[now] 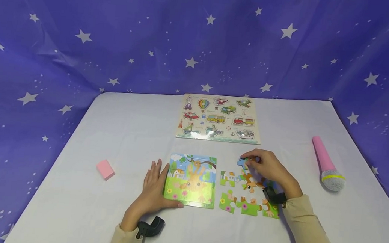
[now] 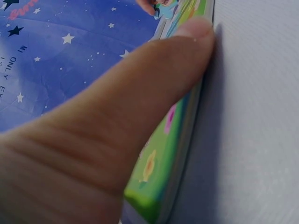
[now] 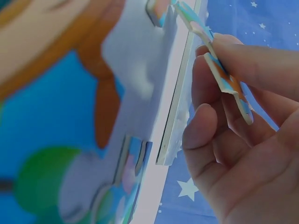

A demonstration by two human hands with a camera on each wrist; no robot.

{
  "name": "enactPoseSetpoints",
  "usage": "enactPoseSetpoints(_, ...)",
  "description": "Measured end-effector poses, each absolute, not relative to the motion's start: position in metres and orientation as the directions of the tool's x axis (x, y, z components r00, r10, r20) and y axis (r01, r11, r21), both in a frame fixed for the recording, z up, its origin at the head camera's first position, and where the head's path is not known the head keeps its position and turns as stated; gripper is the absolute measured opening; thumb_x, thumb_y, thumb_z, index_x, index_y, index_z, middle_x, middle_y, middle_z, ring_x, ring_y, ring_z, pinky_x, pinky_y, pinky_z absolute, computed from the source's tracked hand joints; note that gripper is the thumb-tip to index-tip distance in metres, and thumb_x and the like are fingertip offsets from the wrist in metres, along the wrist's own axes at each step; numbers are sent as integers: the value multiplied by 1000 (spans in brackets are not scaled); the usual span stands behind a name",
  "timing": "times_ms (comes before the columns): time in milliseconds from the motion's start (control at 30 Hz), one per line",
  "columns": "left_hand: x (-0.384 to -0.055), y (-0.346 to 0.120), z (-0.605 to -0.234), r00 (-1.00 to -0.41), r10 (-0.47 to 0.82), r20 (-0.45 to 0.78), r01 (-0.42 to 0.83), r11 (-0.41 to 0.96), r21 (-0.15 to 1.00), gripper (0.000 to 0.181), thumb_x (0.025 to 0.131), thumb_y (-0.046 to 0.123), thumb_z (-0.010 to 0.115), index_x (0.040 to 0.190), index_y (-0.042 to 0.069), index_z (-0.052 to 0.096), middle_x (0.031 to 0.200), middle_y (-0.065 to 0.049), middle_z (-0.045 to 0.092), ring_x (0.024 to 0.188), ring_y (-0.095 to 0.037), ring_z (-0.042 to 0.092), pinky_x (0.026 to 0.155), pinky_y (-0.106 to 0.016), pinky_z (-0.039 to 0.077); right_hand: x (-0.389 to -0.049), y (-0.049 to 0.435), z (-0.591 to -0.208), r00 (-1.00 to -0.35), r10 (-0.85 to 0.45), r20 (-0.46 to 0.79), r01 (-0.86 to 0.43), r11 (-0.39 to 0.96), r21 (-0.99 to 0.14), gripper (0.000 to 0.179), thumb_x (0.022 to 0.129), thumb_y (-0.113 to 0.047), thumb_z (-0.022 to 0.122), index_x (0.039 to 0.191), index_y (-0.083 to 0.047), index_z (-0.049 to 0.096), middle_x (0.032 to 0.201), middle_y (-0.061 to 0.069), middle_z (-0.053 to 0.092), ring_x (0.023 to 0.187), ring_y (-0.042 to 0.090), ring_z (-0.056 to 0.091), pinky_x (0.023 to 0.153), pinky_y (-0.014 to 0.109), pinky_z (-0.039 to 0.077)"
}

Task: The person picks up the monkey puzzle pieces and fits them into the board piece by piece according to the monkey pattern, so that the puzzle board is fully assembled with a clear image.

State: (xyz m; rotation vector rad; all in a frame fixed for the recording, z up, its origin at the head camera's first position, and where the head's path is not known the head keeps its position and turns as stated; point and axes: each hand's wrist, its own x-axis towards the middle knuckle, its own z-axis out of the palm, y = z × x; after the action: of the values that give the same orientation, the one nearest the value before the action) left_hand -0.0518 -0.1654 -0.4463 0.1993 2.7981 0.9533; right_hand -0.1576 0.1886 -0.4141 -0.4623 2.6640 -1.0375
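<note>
My right hand [image 1: 266,165] pinches a jigsaw piece [image 3: 223,77] between thumb and fingers; it is blue with some orange. Below that hand lie several loose pieces on the white table, among them a house piece [image 1: 227,178] and a green piece with a pink flower [image 1: 249,207]. To their left is the square puzzle board [image 1: 191,200], its base printed with a pale monkey hanging from a branch. Along the board's left side rest the straight fingers of my left hand [image 1: 154,188]. Its thumb [image 2: 154,70] lies over the board's near edge.
Behind the board lies a wooden peg puzzle [image 1: 219,118] with vehicle pictures. A pink block [image 1: 105,169] sits at the left, and a pink toy microphone [image 1: 327,166] at the right. A purple star-printed cloth [image 1: 173,37] hangs behind the table.
</note>
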Motion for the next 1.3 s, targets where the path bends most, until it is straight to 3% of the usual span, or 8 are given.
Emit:
enactPoseSetpoints(600, -51, -166, -444, -975, 163, -148, 40, 795, 606, 127, 51, 53, 82, 145, 3, 14, 152, -20, -5, 139, -37, -13, 110, -55, -2, -151, 165, -403, -904, -428, 4, -300, 626, -720, 19, 85, -12, 62, 103, -14, 67, 100, 5, 65, 69, 13, 51, 56, 23, 44)
enactPoseSetpoints(1067, -46, -166, -447, -977, 171, -130, 56, 786, 615, 125, 51, 55, 81, 144, 2, 16, 151, -22, -4, 139, -38, -11, 110, -55, -2, -147, 90, -401, -892, -450, 38, -332, 595, -732, 16, 82, -14, 66, 98, -13, 68, 90, 1, 66, 60, 10, 47, 53, 22, 41)
enactPoseSetpoints(1300, -49, -166, -447, -978, 182, -105, 82, 790, 608, 125, 51, 56, 80, 144, 3, 16, 151, -22, -2, 139, -39, -10, 109, -56, 0, -146, 56, -405, -907, -420, 3, -269, 577, -771, 20, 80, -14, 68, 100, -15, 66, 96, 2, 67, 72, 11, 56, 61, 24, 46)
